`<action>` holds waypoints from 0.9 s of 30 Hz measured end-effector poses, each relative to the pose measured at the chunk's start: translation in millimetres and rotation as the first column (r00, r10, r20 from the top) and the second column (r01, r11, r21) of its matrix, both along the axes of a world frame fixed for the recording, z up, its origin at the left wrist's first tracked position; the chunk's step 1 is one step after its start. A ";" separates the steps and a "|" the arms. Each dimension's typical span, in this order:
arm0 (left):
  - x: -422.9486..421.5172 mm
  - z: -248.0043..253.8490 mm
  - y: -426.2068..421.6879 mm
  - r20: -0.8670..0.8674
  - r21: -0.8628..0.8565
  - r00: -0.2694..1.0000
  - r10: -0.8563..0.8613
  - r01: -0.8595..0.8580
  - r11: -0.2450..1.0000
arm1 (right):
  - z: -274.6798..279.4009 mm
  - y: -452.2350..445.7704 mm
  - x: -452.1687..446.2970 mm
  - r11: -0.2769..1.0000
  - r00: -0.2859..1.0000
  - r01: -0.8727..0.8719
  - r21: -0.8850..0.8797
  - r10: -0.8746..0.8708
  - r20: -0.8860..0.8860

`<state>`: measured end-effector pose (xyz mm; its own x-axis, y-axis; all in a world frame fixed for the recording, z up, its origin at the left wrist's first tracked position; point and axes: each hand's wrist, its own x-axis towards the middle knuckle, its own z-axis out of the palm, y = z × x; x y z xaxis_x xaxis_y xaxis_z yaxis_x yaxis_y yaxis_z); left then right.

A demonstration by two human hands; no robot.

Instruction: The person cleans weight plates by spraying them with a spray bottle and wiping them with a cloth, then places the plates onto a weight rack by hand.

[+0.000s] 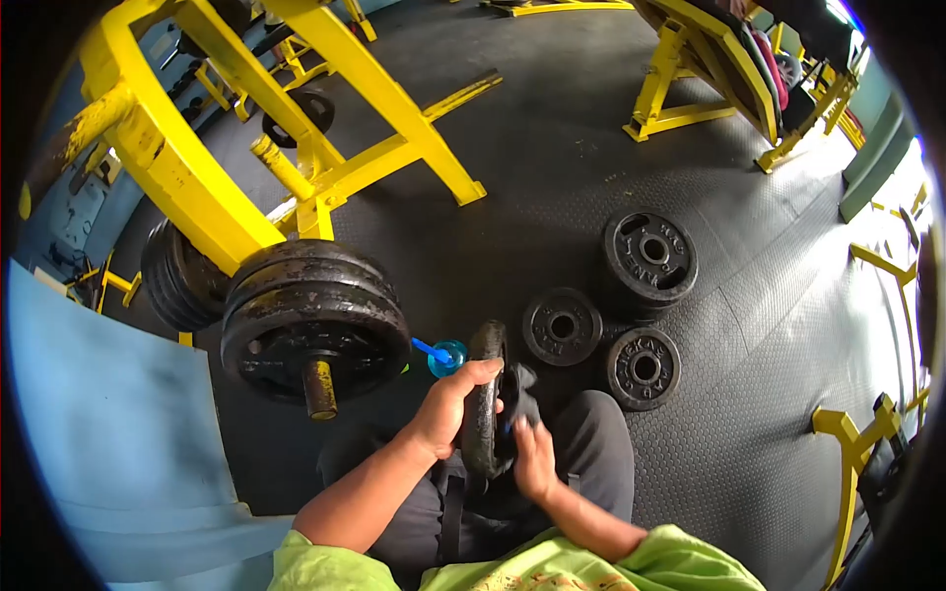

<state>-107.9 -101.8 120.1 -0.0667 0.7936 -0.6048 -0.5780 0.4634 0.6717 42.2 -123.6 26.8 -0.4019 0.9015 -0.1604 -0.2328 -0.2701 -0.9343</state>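
Over lap [603, 453] — left hand [451, 406] pinching weight plate [482, 414] on edge; right hand [535, 463] at dark cloth [525, 386], grip I can't tell. Wiping, I judge — next stroke calls for steadiness.

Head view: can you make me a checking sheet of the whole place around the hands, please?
Surface: dark, patterned floor, glare at right.
Job's things: plate, held upright; dark cloth beside it.
Clutter: floor plates ahead, to the right; blue object, perhaps a bottle.
Hands: left hand grips the plate; right hand by the cloth, grip unclear.
Cables: nothing seen.
Surroundings: yellow machine with loaded plates; other yellow frames beyond.
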 end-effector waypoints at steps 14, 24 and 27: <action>-19.4 2.9 -2.8 -0.237 0.046 0.966 -0.101 0.115 0.992 | 46.9 -34.7 -4.6 0.706 0.970 -0.225 0.671 0.099 0.221; -25.6 -39.5 -15.4 -0.114 0.394 0.992 -0.045 0.087 0.915 | 72.2 47.2 -33.0 0.525 0.997 -0.036 0.850 -0.033 0.063; -17.9 -31.8 -16.7 -0.478 0.369 0.878 -0.034 0.236 0.899 | 73.8 94.4 -27.0 0.535 0.989 -0.124 0.836 -0.005 0.149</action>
